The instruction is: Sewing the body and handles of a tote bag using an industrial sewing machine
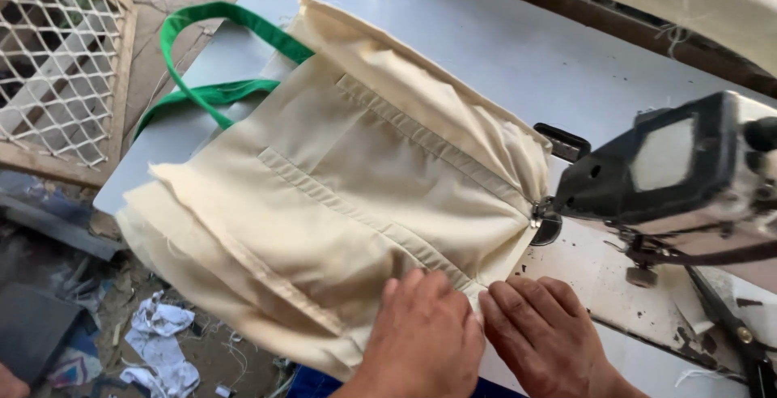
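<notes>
The grey worktop [502, 50] fills most of the view, tilted across the frame. On it lies a cream cloth bag [356, 195], spread flat with its layers fanned out at the near-left edge, which hangs past the worktop's corner. Its right edge sits under the needle of a sewing machine [680, 171], whose dark head reaches in from the right. A green strap [210, 50] loops out from the bag's far-left end and rests partly on the worktop.

Both hands lie flat on the bag's near edge, side by side and almost touching. The left hand [425, 337] presses down with fingers together, open, gripping nothing. The right hand [546, 337] does likewise, fingertips on the seam edge.

Below left, white cloth scraps [166, 345] lie on the dirt floor [210, 357], near a wooden lattice panel [65, 58].
</notes>
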